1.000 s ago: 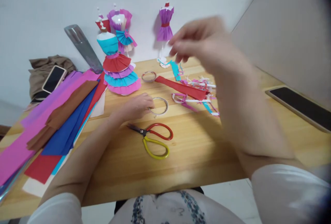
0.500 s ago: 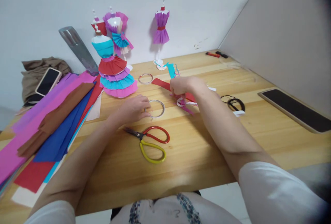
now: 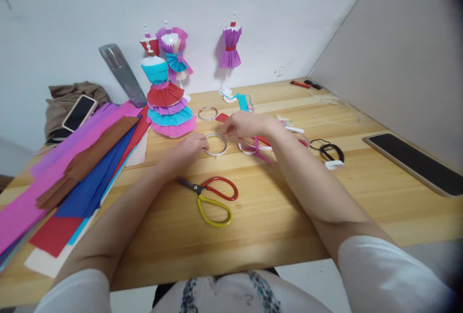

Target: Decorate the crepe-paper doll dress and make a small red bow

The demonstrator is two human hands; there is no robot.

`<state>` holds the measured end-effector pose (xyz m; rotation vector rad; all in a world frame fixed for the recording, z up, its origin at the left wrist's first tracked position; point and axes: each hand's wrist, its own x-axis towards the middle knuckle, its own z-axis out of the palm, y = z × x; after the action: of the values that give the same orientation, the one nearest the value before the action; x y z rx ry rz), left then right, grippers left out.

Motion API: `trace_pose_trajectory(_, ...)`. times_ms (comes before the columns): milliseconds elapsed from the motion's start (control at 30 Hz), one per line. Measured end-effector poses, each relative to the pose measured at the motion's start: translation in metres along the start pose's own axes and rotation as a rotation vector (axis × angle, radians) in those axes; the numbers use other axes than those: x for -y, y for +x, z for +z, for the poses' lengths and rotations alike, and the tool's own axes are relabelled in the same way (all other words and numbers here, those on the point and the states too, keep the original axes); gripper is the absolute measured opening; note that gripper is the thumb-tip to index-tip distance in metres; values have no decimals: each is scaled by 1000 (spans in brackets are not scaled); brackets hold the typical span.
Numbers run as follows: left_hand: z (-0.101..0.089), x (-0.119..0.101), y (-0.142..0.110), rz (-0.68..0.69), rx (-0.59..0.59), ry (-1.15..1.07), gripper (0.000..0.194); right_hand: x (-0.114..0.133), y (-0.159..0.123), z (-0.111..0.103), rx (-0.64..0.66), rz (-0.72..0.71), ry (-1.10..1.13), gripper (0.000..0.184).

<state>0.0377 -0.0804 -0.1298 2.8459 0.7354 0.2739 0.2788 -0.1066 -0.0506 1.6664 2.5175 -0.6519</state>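
My left hand (image 3: pixel 191 149) is closed, with its fingertips pinching the left edge of a thin pale ring (image 3: pixel 216 154) that looks like a narrow tape roll. My right hand (image 3: pixel 244 125) hovers at the ring's upper right, fingers curled together; whatever lies between them is too small to make out. Partly covered by the right hand and forearm are a red crepe paper strip (image 3: pixel 221 117) and a tangle of pink paper scraps (image 3: pixel 257 149). Nearer to me lie scissors (image 3: pixel 197 189) with one red and one yellow handle, blades pointing left.
Several small mannequins in paper dresses (image 3: pixel 170 96) stand at the back. Layered crepe paper sheets (image 3: pixel 90 168) fill the left, beside a phone (image 3: pixel 80 113) and a bottle (image 3: pixel 123 74). Another ring (image 3: pixel 208 113), a black cord loop (image 3: pixel 332 153) and a dark tablet-like slab (image 3: pixel 415 162) also lie there.
My right hand has moved left from the red strip and pink scraps to the ring. My left hand still holds the ring, which has shifted slightly away from me. The view has shifted a little.
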Motion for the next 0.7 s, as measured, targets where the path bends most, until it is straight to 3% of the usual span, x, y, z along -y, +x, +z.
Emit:
trace_pose_trajectory(133, 1, 0, -1, -62, -40, -46, 22, 8, 0, 10, 114, -78, 168, 44)
trace_pose_trajectory(267, 3, 0, 1, -108, -74, -97, 27, 8, 11, 23, 166, -193, 116, 39)
trace_pose_trajectory(400, 3, -5, 3, -141, -140, -87, 22, 9, 16, 29, 105, -197, 14, 26)
trace_pose_trajectory(533, -1, -21, 3, -264, -199, -21, 12, 13, 10, 24, 9, -172, -14, 26)
trace_pose_trajectory(700, -8, -43, 3, -381, -196, 19, 14, 18, 6, 16, -72, -138, 30, 21)
